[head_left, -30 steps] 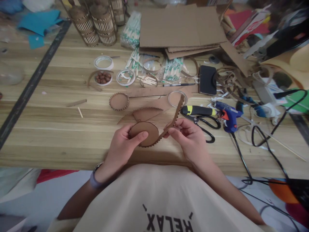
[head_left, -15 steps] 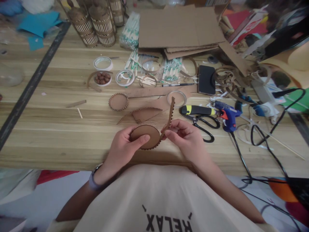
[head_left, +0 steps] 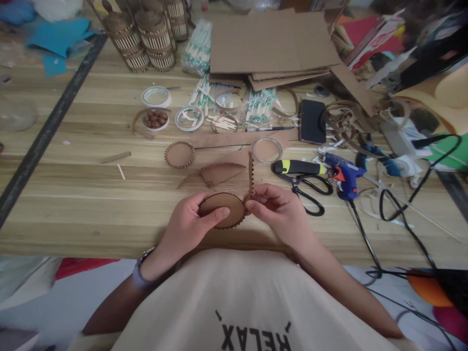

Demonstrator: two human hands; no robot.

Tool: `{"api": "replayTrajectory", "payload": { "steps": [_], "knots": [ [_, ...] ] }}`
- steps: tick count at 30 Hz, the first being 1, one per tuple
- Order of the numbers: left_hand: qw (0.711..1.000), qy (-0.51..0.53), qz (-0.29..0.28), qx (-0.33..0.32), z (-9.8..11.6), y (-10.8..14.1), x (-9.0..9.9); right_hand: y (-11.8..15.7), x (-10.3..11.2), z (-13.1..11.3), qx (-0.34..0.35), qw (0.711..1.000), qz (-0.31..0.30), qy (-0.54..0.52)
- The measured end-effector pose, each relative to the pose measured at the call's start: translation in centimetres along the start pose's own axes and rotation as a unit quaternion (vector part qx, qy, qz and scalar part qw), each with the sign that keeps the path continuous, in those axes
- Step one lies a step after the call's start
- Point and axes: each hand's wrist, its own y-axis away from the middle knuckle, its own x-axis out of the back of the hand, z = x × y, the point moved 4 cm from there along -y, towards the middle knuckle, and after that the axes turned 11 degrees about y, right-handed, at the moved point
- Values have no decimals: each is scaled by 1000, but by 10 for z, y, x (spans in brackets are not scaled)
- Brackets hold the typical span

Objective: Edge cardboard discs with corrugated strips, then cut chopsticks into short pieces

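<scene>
My left hand [head_left: 193, 214] grips a round cardboard disc [head_left: 234, 214], its thumb lying across the face. A corrugated cardboard strip [head_left: 251, 170] runs around the disc's edge, and its free end stands up at the right. Pinched on that strip, close to the disc's rim, is my right hand [head_left: 276, 209]. The fingers beneath the disc are hidden. Just beyond lie a curved corrugated strip [head_left: 223, 165] and a cut cardboard piece [head_left: 226, 175]. A finished-looking round cardboard piece with a ridged rim [head_left: 179, 154] rests further left.
Right of my hands are black-handled scissors [head_left: 310, 195], a yellow-black cutter [head_left: 300, 167] and a blue glue gun [head_left: 343, 173] with its cord. Behind lie a phone [head_left: 312, 122], tape rolls [head_left: 189, 118], a bowl of brown balls [head_left: 155, 118] and cardboard sheets [head_left: 270, 44].
The strip's free end has swung left and now stands more upright. My right hand has shifted slightly down along the strip, closer to the disc, which has moved a little right and down.
</scene>
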Motion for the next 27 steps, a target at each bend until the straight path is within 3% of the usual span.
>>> {"api": "replayTrajectory", "payload": {
  "steps": [10,18,25,27],
  "knots": [
    [997,-70,-16,-5,1,-2,0,3,1,0,0,999,-7,38],
    [991,-81,-102,32,3,-8,-5,4,4,-2,-3,992,-47,119],
    [999,41,-22,24,0,-12,-6,7,3,8,-31,999,-6,20],
    [997,73,-24,21,-5,-13,-8,7,4,10,-28,1000,10,-3]
  ]
}}
